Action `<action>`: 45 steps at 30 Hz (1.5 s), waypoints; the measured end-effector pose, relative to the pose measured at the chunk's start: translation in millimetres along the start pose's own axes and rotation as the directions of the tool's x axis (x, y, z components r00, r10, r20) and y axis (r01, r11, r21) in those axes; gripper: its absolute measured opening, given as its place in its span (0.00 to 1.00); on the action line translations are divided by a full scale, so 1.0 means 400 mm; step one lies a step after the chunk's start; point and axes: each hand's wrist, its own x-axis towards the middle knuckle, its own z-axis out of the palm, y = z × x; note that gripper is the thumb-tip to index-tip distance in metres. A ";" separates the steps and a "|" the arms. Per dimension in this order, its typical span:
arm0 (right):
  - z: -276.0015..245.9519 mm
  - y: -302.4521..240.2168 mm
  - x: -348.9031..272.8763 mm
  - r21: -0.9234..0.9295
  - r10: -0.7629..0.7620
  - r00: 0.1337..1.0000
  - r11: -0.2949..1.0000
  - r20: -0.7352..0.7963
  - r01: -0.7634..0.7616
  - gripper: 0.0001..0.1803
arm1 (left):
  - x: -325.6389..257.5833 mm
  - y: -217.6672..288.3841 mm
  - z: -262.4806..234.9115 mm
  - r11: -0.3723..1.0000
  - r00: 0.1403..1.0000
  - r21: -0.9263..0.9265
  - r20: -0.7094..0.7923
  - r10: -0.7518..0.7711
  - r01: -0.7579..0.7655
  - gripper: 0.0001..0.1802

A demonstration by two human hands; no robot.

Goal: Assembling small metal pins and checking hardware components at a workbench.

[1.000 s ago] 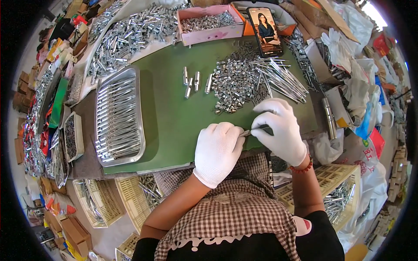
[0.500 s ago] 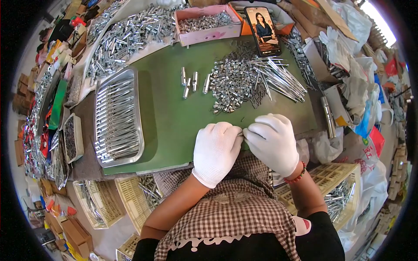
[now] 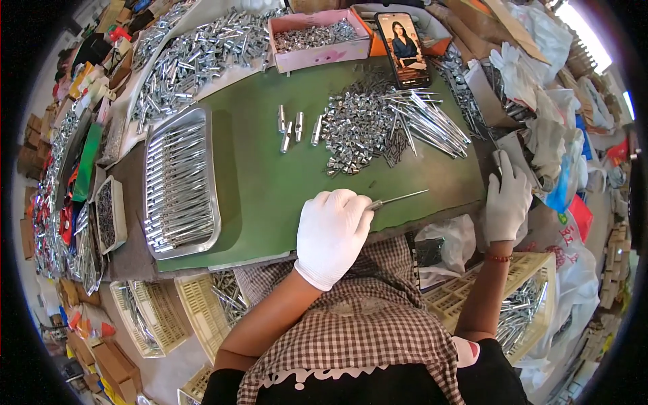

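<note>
My left hand point(image 3: 333, 236), in a white knitted glove, is closed on one end of a thin pointed metal rod point(image 3: 403, 198). The rod's point reaches to the right above the green work mat; its held end is hidden in the fingers. My right hand point(image 3: 507, 199), gloved too, is at the mat's right edge with its fingers wrapped round a thick silver metal bar point(image 3: 498, 162), of which only the top shows. Beyond the left hand lie a heap of small silver collars point(image 3: 354, 125), dark pins point(image 3: 398, 147) and a bundle of pointed rods point(image 3: 435, 125).
At left a steel tray point(image 3: 217, 202) holds rows of finished-looking rods. Several short tubes point(image 3: 299, 127) stand apart on the mat point(image 3: 260, 175). A pink box point(image 3: 324, 57) of small parts and a propped phone point(image 3: 403, 50) are at the back. Plastic crates point(image 3: 196, 304) sit below the table.
My hands were together at the mat's front edge. The right hand has moved away to the right and closed round the thick bar; the rod in my left hand now shows.
</note>
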 end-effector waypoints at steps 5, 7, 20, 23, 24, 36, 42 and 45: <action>-0.002 -0.042 -0.009 0.078 -0.078 0.985 0.993 -0.156 0.090 0.24 | 0.001 0.008 -0.005 0.999 0.999 0.038 -0.015 0.033 -0.033 0.08; 0.005 -0.082 -0.015 0.256 -0.148 0.964 0.945 -0.222 0.204 0.19 | 0.001 0.007 -0.003 1.000 1.000 0.004 0.022 0.019 -0.019 0.11; 0.045 -0.230 0.085 0.308 -0.298 0.950 0.898 -0.095 0.312 0.03 | 0.028 0.022 -0.021 0.991 0.993 0.089 0.076 0.091 -0.098 0.05; 0.047 -0.209 0.080 0.275 -0.322 0.940 0.899 -0.115 0.342 0.03 | 0.011 0.008 -0.075 0.995 0.991 0.037 -0.100 0.091 -0.088 0.04; 0.047 -0.198 0.076 0.252 -0.332 0.934 0.900 -0.128 0.355 0.04 | 0.008 -0.010 -0.114 0.995 0.992 0.068 -0.100 0.078 -0.071 0.04; 0.068 -0.178 0.071 0.317 -0.320 0.943 0.889 -0.089 0.331 0.04 | -0.124 -0.411 -0.581 0.795 0.933 0.489 -0.145 -0.331 0.358 0.06; 0.063 -0.167 0.083 0.299 -0.376 0.925 0.878 -0.048 0.373 0.03 | -0.135 -0.419 -0.585 0.784 0.921 0.497 -0.095 -0.378 0.373 0.08; 0.058 -0.166 0.086 0.278 -0.408 0.912 0.872 -0.039 0.402 0.03 | -0.140 -0.414 -0.578 0.785 0.929 0.503 -0.116 -0.353 0.361 0.08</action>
